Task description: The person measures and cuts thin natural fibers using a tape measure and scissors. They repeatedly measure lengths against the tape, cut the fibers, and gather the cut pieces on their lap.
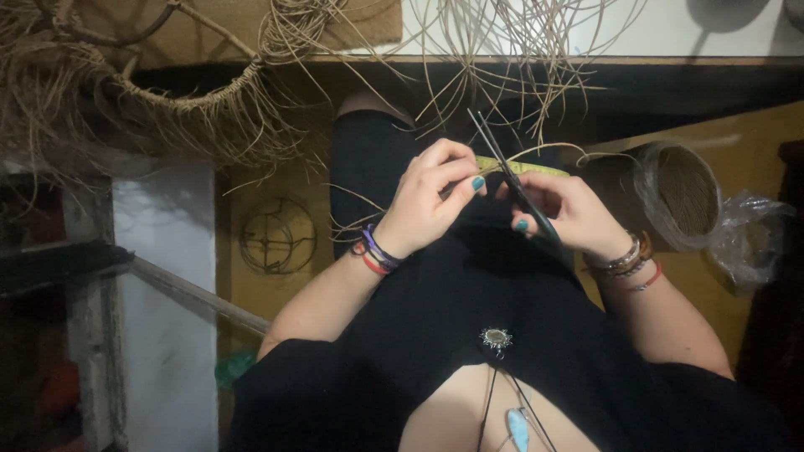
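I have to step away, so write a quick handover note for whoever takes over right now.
Left hand: fingers pinch a thin straw strand over the lap.
Right hand: holds black scissors, blades up and slightly open at the strand.
Nearby: yellow measuring tape behind the hands, wrapped fibre spool to the right, woven straw piece upper left.
Done: strand lined up.
Left: no cut visible yet.

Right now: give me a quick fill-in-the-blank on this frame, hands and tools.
1. The right hand holds a pair of ____.
2. The left hand pinches a thin pale ____ between its fingers.
3. A wire frame lies on the ____.

Missing words: scissors; strand; floor
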